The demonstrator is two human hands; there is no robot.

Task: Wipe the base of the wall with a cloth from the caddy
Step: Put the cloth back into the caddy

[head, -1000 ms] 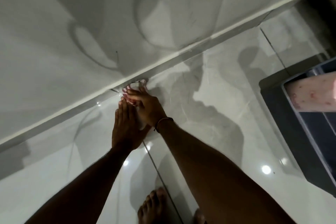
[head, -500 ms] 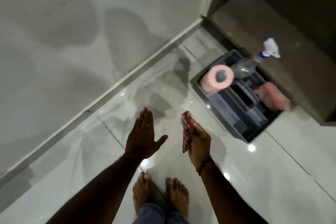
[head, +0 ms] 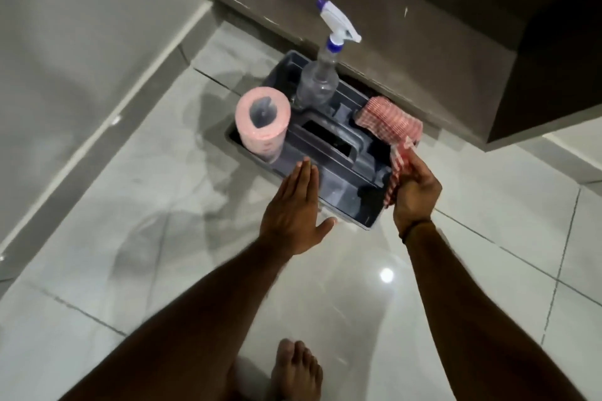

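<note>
A dark grey caddy (head: pixel 329 182) stands on the glossy floor against a brown cabinet. My right hand (head: pixel 415 192) grips a red-and-white checked cloth (head: pixel 398 169) over the caddy's right end. A second checked cloth (head: pixel 389 119) lies draped on the caddy's far right corner, touching the held one. My left hand (head: pixel 294 215) hovers flat and empty, fingers together, over the caddy's near edge. The wall's base (head: pixel 107 114) runs diagonally on the left.
In the caddy stand a pink paper roll (head: pixel 263 122) and a clear spray bottle (head: pixel 321 75) with a white and purple trigger. The brown cabinet (head: pixel 407 29) overhangs behind. My bare foot (head: pixel 294 368) stands on the pale floor tiles (head: pixel 156 221).
I left the wall base, where both hands pressed the cloth, and turned right to the caddy. The right hand carried the cloth over the caddy's right end; the left hand came away empty.
</note>
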